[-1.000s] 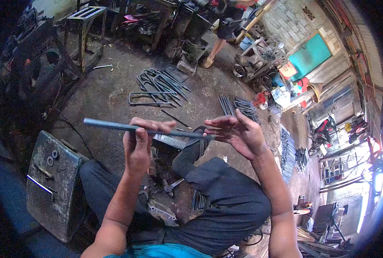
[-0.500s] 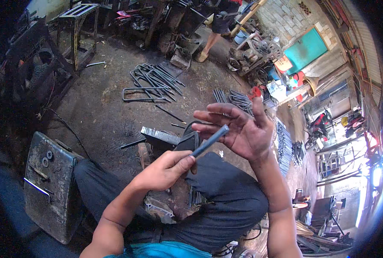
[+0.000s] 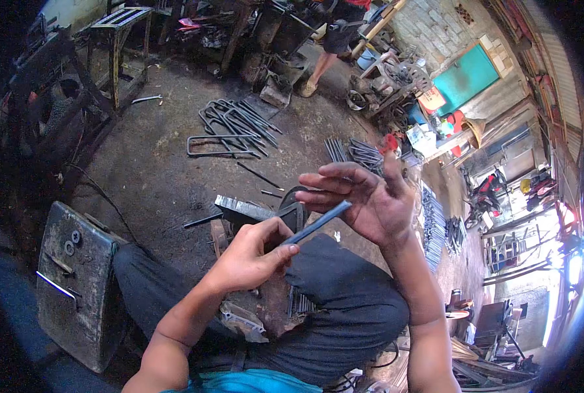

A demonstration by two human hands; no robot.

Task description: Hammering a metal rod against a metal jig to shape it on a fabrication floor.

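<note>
Between the thumb and fingers of my left hand (image 3: pixel 256 252) is a dark metal rod (image 3: pixel 319 223), its free end slanting up to the right. My right hand (image 3: pixel 367 196) is raised beside that end, palm showing and fingers spread; something red covers the tip of its thumb (image 3: pixel 389 144). No grip by the right hand on the rod shows. Below and beyond the hands sits a metal block like an anvil (image 3: pixel 245 208), partly hidden by my left hand. My left fingers hide the rod's lower end.
Bent U-shaped rods (image 3: pixel 230 128) lie heaped on the floor ahead, with loose rods (image 3: pixel 259 175) nearer. A worn metal box (image 3: pixel 82 288) carrying washers and a bent rod stands left. Bundled rods (image 3: pixel 433 219) lie right. Another person's leg (image 3: pixel 318 69) shows at the back.
The rod has tipped slightly lower and turned in my left hand, whose fingers have shifted around it. My right hand has moved only a little and stays spread.
</note>
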